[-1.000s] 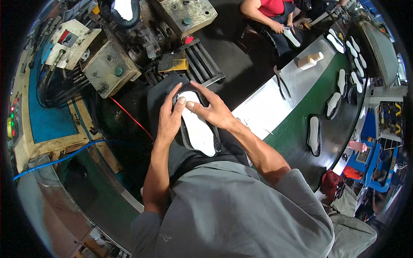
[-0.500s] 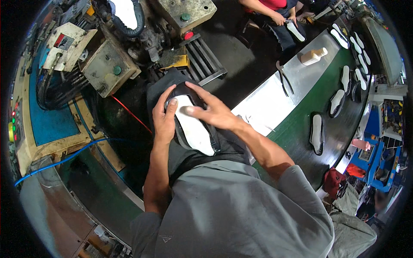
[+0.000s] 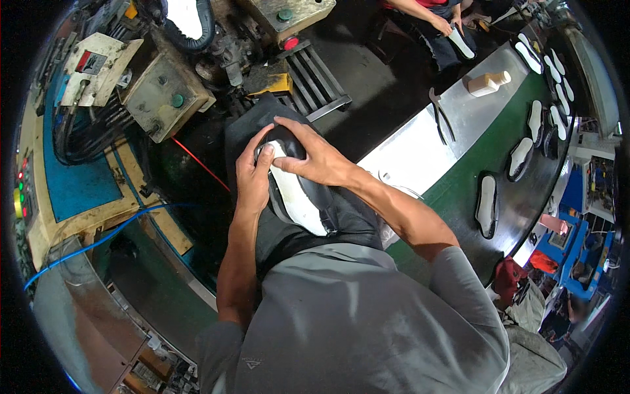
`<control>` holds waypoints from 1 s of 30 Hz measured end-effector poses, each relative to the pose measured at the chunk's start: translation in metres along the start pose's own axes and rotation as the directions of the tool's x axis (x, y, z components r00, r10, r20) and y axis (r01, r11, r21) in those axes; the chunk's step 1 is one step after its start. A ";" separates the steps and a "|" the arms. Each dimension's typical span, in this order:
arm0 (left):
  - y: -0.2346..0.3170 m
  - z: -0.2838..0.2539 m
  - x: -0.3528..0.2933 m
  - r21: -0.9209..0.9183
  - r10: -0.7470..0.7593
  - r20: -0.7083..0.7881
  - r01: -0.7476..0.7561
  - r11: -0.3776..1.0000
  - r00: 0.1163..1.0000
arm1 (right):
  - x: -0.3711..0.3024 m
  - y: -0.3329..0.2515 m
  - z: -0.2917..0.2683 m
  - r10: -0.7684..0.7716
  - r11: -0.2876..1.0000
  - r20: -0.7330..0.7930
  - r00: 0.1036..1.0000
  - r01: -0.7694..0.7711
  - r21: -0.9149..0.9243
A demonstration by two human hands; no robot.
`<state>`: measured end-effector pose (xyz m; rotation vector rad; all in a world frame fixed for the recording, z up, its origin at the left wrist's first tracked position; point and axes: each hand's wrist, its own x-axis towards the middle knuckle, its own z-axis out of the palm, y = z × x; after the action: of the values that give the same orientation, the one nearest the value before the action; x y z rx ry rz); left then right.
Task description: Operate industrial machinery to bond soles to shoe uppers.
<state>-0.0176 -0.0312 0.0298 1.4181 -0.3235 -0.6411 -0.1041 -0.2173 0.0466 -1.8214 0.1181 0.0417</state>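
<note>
A black shoe upper rests on my lap, its white sole side facing up and its toe end pointing away from me. My left hand is closed round the toe end from the left, with its thumb on the white edge. From the right, my right hand grips the same end. Its fingers reach over the dark material at the tip, and its thumb presses on the right rim of the white sole. What lies beneath the upper is hidden.
To the right, a green and metal bench carries pincers, a cream bottle and several white-soled shoes. A co-worker's hands hold another shoe at the far right. Machinery with a control box and a blue hose stands left.
My right thumb has shifted from the middle of the white sole toward its right edge near the toe. Both hands keep their hold, and the view has turned slightly.
</note>
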 end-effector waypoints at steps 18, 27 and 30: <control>-0.027 0.014 0.004 -0.106 -0.209 -0.012 0.206 0.973 0.978 | 0.004 0.038 -0.003 0.261 0.851 0.099 0.960 -0.277 0.446; -0.016 0.018 -0.046 0.124 -0.283 0.047 0.275 0.953 0.958 | -0.084 0.024 0.022 0.260 0.965 -0.151 0.954 -0.254 0.062; -0.016 0.005 -0.072 0.254 -0.293 0.135 0.253 0.934 0.947 | -0.107 0.022 0.017 0.342 0.940 -0.192 0.920 -0.336 0.062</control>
<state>-0.0814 0.0068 0.0270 1.6544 -0.3476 -0.9832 -0.2125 -0.2002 0.0312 -1.7554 0.5754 0.1005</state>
